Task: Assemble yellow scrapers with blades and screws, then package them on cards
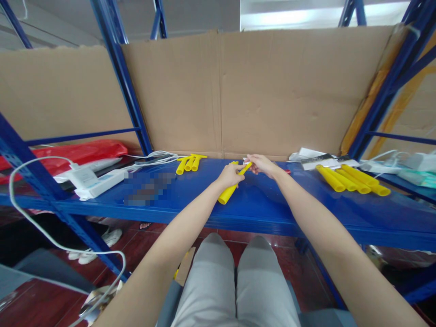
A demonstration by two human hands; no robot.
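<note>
My left hand (230,177) is wrapped around a yellow plastic tube (227,194), its round open end pointing down toward me. At the tube's far, narrower end, the fingers of my right hand (263,165) are closed in a pinch. A small white bit (245,160) shows by those fingertips, too small to name. Another bit of yellow (234,162) appears just behind my left hand. To the left lie a few yellow tubes with crosswise ends (188,164). Over on the right, several more yellow tubes (350,179) lie side by side.
The blue metal shelf (262,213) has blue uprights (129,86) and a tall cardboard panel (272,91) behind. A white power strip (102,184) with cables sits at left, near a red bag (85,150). Papers and dark-striped packets (318,161) lie at back right.
</note>
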